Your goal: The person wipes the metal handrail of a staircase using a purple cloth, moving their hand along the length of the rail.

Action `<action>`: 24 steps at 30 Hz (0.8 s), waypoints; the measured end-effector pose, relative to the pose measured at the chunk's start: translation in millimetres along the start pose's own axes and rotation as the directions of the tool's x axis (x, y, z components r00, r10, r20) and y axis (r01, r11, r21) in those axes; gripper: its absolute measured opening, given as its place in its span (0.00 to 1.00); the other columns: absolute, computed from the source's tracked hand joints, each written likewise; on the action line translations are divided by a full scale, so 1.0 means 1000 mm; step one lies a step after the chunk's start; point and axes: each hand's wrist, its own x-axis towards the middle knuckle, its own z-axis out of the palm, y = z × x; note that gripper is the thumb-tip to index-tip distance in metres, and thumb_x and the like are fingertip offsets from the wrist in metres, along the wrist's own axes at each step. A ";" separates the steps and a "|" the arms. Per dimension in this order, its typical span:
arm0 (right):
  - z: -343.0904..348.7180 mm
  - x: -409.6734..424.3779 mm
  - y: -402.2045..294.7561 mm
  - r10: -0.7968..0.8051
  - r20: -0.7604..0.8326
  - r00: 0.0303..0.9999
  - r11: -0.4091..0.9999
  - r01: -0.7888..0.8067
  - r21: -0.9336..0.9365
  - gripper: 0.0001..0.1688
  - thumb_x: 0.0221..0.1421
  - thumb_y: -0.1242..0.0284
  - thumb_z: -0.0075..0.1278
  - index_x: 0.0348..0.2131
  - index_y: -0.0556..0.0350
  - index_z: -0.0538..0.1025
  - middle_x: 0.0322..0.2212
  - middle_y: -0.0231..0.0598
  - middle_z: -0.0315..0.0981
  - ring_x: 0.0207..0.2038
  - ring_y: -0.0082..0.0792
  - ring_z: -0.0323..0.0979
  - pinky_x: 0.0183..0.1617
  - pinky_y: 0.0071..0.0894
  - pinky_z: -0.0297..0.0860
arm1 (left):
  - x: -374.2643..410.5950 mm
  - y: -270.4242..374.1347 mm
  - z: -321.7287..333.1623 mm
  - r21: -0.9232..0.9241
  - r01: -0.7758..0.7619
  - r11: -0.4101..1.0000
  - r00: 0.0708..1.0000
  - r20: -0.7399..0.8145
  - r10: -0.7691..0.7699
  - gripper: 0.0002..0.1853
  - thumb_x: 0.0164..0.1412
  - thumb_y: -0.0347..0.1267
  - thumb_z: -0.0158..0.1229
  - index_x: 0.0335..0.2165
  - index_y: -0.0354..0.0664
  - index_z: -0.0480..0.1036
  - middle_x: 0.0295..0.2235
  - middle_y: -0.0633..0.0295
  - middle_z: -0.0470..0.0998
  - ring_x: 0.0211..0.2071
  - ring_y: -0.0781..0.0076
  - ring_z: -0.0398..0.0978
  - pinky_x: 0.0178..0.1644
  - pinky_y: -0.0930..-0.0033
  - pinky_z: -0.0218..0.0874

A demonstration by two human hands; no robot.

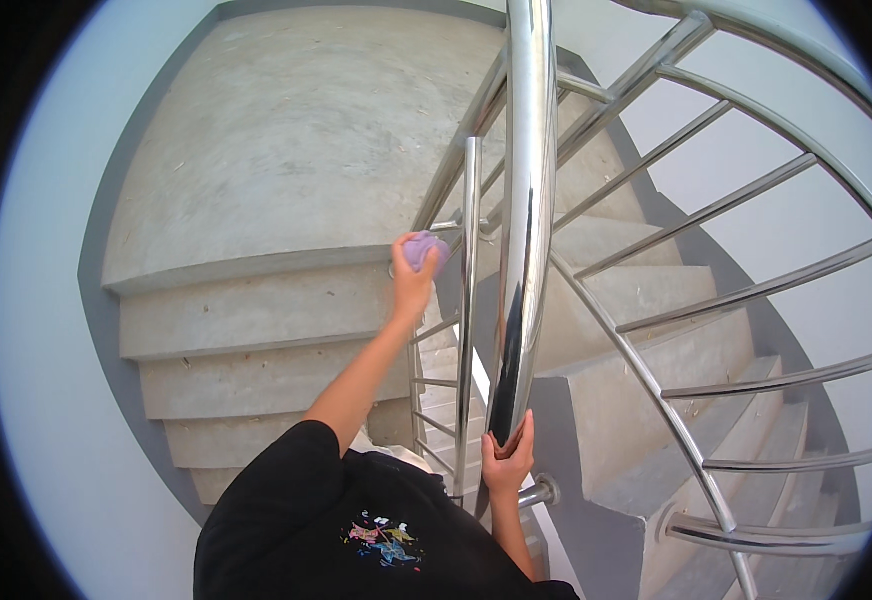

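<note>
My left hand (410,283) is closed around a bunched purple cloth (422,253). It is stretched out just left of a slim steel upright (470,300); I cannot tell whether the cloth touches the metal. Closer to my body, my right hand (507,466) grips the thick, shiny stainless steel handrail (530,187), its thumb and fingers on either side of the tube. The rail runs away from me, up through the middle of the view.
Concrete steps (256,315) rise on my left to a landing (308,135) with small bits of debris. Beyond the handrail, a second steel balustrade (736,296) flanks another flight (743,427). A narrow stairwell gap (440,367) shows lower steps. A white wall (53,300) stands left.
</note>
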 end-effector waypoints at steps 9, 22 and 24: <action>0.000 0.003 -0.005 -0.033 0.008 0.999 0.997 0.033 -0.075 0.46 0.42 0.73 0.63 0.58 0.69 0.60 0.49 0.61 0.69 0.46 0.58 0.73 0.47 0.42 0.71 | -0.082 -0.054 0.028 0.322 -0.157 0.934 0.983 0.138 0.118 0.21 0.62 0.31 0.55 0.50 0.38 0.59 0.44 0.41 0.68 0.45 0.37 0.68 0.50 0.53 0.62; -0.004 0.000 -0.006 0.024 0.078 0.997 0.999 -0.022 -0.025 0.46 0.45 0.80 0.60 0.60 0.71 0.56 0.56 0.60 0.60 0.56 0.47 0.66 0.51 0.34 0.71 | -0.118 -0.072 -0.003 0.383 -0.404 0.831 0.914 0.196 0.354 0.20 0.58 0.29 0.58 0.47 0.36 0.61 0.43 0.44 0.63 0.46 0.42 0.62 0.55 0.50 0.52; -0.005 0.000 -0.004 0.027 0.105 0.994 0.999 -0.025 -0.023 0.46 0.46 0.83 0.59 0.61 0.71 0.55 0.59 0.59 0.57 0.60 0.43 0.62 0.53 0.30 0.71 | -0.075 -0.066 0.021 0.297 -0.311 0.903 0.940 -0.042 0.337 0.21 0.60 0.30 0.57 0.48 0.34 0.60 0.44 0.44 0.63 0.48 0.42 0.61 0.56 0.50 0.51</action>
